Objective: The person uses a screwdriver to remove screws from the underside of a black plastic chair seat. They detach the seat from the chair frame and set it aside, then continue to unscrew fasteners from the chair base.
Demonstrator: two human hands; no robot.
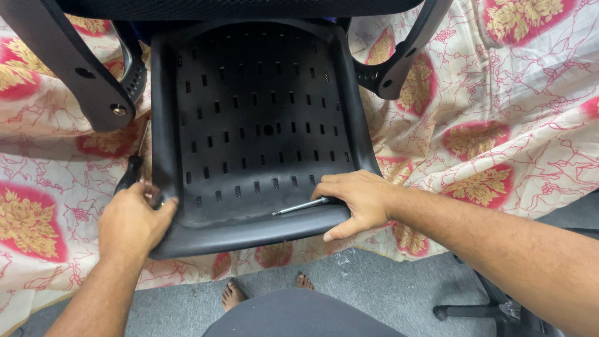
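Gripping the near edge of a black slotted chair seat pan [256, 125] with both hands.

The left hand [132, 221] curls shut round the near left corner; the right hand [355, 201] clamps the near right edge, pinning a thin metal tool [301, 206] under its fingers. The pan lies on a floral cloth [499, 125], with black armrests [81, 68] at the far left and right and grey carpet floor [374, 281] nearest.

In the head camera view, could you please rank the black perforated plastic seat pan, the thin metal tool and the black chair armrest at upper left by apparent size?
1. Black perforated plastic seat pan, largest.
2. Black chair armrest, cut off by the frame, so unsure.
3. Thin metal tool, smallest, partly under the right hand.
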